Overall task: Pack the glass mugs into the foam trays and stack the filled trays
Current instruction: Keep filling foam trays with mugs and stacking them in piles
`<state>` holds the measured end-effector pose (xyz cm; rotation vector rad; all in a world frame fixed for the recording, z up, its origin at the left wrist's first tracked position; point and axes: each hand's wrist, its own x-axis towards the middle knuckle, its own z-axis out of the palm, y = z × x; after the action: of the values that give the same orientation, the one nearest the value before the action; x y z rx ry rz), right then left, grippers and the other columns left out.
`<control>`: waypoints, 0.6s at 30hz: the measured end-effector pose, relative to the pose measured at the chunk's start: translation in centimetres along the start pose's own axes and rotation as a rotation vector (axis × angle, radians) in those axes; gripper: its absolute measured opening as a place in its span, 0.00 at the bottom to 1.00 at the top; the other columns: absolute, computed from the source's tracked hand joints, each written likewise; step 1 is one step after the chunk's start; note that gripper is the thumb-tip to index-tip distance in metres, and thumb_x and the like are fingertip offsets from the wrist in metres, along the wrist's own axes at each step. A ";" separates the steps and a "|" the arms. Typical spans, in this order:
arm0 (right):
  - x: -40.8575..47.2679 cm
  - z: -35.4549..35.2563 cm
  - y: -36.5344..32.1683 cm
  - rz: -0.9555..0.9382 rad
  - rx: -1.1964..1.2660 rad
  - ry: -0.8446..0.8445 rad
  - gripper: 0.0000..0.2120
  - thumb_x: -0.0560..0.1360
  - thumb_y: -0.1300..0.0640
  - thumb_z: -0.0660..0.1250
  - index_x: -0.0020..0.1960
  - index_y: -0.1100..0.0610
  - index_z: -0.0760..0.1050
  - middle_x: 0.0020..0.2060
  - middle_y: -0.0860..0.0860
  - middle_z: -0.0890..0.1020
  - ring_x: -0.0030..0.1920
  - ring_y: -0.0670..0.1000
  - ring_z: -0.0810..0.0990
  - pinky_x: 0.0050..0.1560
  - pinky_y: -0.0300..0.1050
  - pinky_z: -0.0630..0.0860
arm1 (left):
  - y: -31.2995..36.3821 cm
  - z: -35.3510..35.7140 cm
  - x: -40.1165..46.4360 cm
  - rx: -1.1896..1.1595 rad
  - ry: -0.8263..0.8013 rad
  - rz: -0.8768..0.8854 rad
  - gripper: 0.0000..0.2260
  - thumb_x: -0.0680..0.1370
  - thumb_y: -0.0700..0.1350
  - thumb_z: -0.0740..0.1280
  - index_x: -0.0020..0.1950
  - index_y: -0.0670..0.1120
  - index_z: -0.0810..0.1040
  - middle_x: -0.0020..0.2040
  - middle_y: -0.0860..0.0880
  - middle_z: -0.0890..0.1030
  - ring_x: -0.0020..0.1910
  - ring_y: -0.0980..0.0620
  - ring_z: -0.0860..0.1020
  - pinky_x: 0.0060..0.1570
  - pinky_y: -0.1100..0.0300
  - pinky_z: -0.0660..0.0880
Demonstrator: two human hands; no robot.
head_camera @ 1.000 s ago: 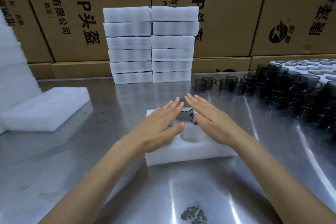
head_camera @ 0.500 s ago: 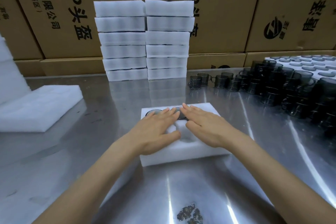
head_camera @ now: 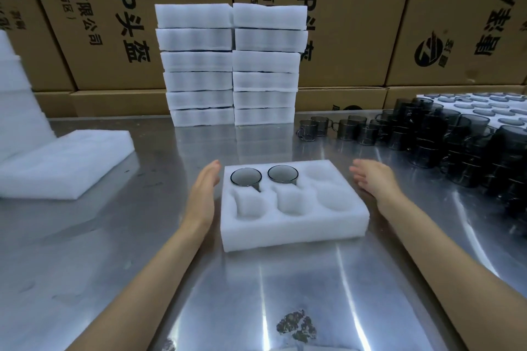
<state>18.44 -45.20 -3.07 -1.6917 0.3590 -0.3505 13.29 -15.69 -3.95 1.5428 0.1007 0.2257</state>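
Head view: your left hand (head_camera: 203, 194) hangs flat-fingered and empty just beside the foam tray (head_camera: 291, 225), and whether it brushes the left wall is hard to tell. Your right hand (head_camera: 372, 179) hovers near the right edge, fingers loose, holding nothing. That white, soft-edged tray has six round pockets; two smoky glass mugs (head_camera: 263, 175) sit in the back left and back middle ones. Loose dark mugs (head_camera: 427, 134) crowd the shiny steel table (head_camera: 142, 236) at right.

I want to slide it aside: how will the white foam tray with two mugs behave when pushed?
The foam tray probably glides easily on the shiny steel table. It looks light and slightly soft. The two mugs sit deep in pockets, so tipping seems unlikely.
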 end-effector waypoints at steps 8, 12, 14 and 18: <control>7.7 4.9 0.4 -0.043 -0.225 -0.117 0.20 0.77 0.59 0.62 0.69 0.58 0.68 0.44 0.53 0.76 0.41 0.50 0.75 0.43 0.47 0.78 | 0.1 0.4 -0.2 0.118 -0.046 0.099 0.19 0.79 0.47 0.63 0.71 0.51 0.69 0.67 0.57 0.72 0.61 0.65 0.72 0.59 0.68 0.67; 10.7 8.2 -0.5 -0.102 -0.201 -0.291 0.29 0.78 0.58 0.64 0.75 0.51 0.57 0.47 0.49 0.75 0.42 0.49 0.76 0.34 0.39 0.75 | -0.5 0.6 0.5 0.111 -0.048 0.125 0.18 0.78 0.40 0.64 0.68 0.50 0.71 0.57 0.61 0.76 0.48 0.75 0.75 0.41 0.78 0.70; 12.1 9.4 -0.8 -0.094 -0.184 -0.309 0.30 0.78 0.56 0.64 0.76 0.47 0.55 0.43 0.49 0.74 0.38 0.48 0.75 0.29 0.37 0.75 | -0.8 0.6 0.7 0.116 -0.051 0.132 0.19 0.78 0.39 0.64 0.68 0.51 0.71 0.56 0.62 0.77 0.49 0.73 0.76 0.41 0.77 0.71; 14.3 10.2 -1.1 -0.088 -0.271 -0.334 0.34 0.77 0.48 0.65 0.76 0.42 0.50 0.46 0.51 0.77 0.36 0.48 0.77 0.25 0.36 0.74 | -1.3 0.6 1.0 0.095 -0.065 0.128 0.18 0.77 0.39 0.64 0.66 0.52 0.73 0.53 0.62 0.80 0.51 0.67 0.78 0.42 0.75 0.72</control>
<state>35.78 -42.11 -3.08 -1.9973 0.0863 -0.0795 14.54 -16.08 -5.16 1.6518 -0.0387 0.2752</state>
